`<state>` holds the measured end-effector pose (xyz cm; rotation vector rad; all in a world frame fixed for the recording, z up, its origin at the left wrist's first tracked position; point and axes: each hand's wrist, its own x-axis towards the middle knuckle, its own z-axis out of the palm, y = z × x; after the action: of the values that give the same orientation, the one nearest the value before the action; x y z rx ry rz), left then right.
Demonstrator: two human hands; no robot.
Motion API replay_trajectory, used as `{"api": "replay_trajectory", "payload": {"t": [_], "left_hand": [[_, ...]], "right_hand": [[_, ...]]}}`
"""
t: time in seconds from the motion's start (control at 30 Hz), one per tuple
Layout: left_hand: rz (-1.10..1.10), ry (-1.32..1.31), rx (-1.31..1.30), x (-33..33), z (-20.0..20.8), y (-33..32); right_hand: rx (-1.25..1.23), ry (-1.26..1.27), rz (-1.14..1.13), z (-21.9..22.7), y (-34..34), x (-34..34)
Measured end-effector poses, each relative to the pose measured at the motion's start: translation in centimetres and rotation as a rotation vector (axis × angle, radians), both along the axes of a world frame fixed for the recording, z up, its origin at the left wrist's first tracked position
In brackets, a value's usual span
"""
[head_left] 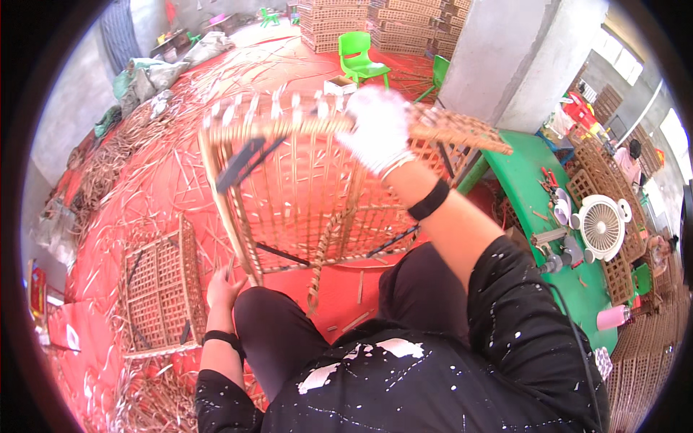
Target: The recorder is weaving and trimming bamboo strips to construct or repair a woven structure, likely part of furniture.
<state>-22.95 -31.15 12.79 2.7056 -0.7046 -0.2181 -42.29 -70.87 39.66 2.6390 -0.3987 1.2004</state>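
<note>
In front of my knees a large woven rattan basket (249, 131) stands tilted up, its slatted inside facing me. Black strips cross its corners, and a wrapped cane handle (316, 270) hangs at its lower middle. My right hand (377, 130), in a white glove and slightly blurred, grips the upper rim, where pale strip ends stick up. Beside my left knee, my bare left hand (225, 290) is closed next to the basket's lower left corner. What sits in its fingers is too small to make out.
Another rattan basket (160, 289) lies at my left. Loose cane strips (119, 169) cover the red floor. To the right, a green table (530, 162) bears a white fan (601, 226), tools and a pink flask (613, 317). Ahead are a green chair (359, 58) and stacked baskets (336, 25).
</note>
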Motion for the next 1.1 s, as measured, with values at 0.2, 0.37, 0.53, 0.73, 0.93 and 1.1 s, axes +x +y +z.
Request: {"api": "replay_trajectory", "payload": {"t": [0.2, 0.37, 0.53, 0.73, 0.93, 1.1], "left_hand": [[0.31, 0.142, 0.032, 3.5, -3.2, 8.4], [0.526, -0.371, -0.536, 3.7, 10.3, 8.1], [-0.16, -0.535, -0.6, -2.2, 22.6, -6.2], [-0.546, -0.422, -0.414, -5.4, 22.3, -16.2], [-0.561, -0.087, -0.323, -0.4, 19.9, -17.1], [-0.554, 0.007, -0.335, 3.0, 19.4, -18.5]], "right_hand": [[0.056, 0.143, 0.089, -7.3, 6.0, -1.3], [0.09, 0.094, 0.303, -8.1, 7.3, -2.9], [0.156, -0.032, 0.413, -7.3, 7.9, -4.2], [0.295, 0.012, 0.527, -5.2, 7.1, -13.6], [0.477, -0.256, -0.12, -6.8, -4.4, -32.1], [1.088, -1.094, -0.586, -12.0, -12.0, -50.0]]}}
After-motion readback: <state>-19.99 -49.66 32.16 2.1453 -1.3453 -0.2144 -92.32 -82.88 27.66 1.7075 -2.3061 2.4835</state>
